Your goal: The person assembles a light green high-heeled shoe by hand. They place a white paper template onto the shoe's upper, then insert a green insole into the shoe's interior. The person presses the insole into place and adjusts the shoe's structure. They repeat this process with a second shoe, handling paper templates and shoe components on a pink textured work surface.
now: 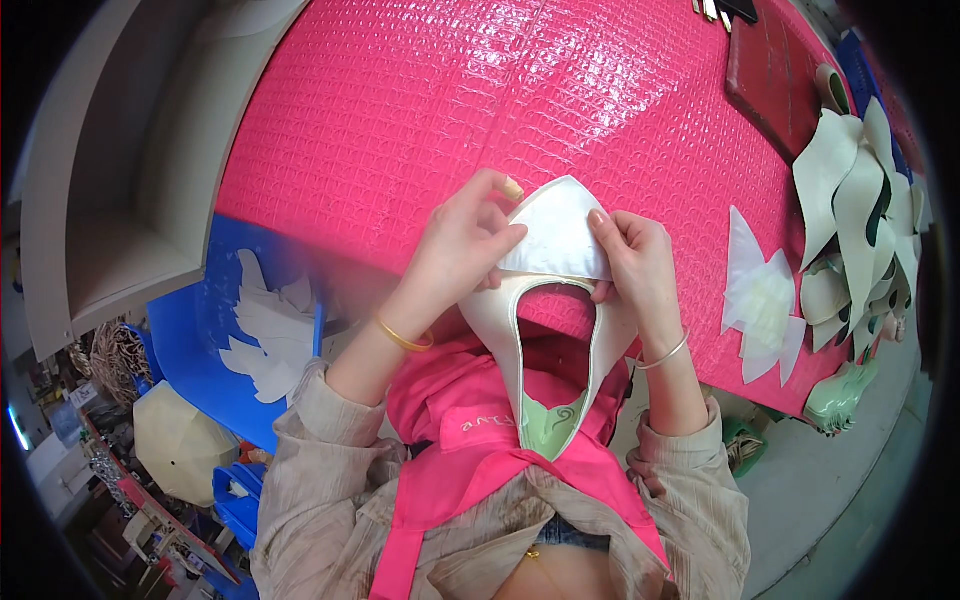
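Note:
A cream-white shoe upper (494,322) with a large oval opening lies between my hands, its narrow end toward my body. Pale green lining (545,425) shows at that near end. Across the far end lies a smooth white pointed piece (562,238), its tip facing away from me. My left hand (462,238) grips the left edge, thumb on the white piece and lower fingers partly underneath. Its raised index finger wears a tan finger cover (512,188). On the right edge, my right hand (640,258) pinches the work, thumb on top and fingers mostly hidden below.
A pink textured cover (400,130) spreads over the table. To the right lie thin white cut pieces (762,305), cream shoe parts (860,200), a pale green bundle (842,395) and a dark red board (775,80). A blue chair (195,340) holding white pieces stands left, below a grey shelf (165,190).

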Motion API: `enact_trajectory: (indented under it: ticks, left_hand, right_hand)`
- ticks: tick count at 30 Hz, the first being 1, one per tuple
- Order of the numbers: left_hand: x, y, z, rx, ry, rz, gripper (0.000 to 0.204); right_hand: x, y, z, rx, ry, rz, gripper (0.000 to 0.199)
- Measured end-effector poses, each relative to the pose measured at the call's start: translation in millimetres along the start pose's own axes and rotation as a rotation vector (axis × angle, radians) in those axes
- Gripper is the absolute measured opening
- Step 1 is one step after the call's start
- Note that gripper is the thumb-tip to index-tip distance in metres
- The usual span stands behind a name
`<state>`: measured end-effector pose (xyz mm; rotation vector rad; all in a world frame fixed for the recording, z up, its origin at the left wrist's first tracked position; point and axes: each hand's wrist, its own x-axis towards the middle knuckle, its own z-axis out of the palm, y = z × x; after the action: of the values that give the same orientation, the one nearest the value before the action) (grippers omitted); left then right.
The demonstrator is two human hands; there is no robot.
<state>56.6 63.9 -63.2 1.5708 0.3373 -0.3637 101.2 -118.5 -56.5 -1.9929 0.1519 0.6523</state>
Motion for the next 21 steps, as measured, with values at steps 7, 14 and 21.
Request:
enact_trajectory:
  ticks: [7, 14, 21]
  left_hand:
    - [-8, 11, 16, 0.984, 0.251, 0.687, 0.037]
    - [-14, -16, 7, 0.933, -0.061, 0.872, 0.034]
    - [-21, -25, -11, 0.946, -0.176, 0.946, 0.036]
  right_hand:
    - [5, 4, 5, -0.27, 0.131, -0.16, 0.038]
    - [-13, 6, -44, -0.856, 0.192, -0.052, 0.04]
    - [-51, 39, -18, -0.901, -0.168, -0.836, 0.061]
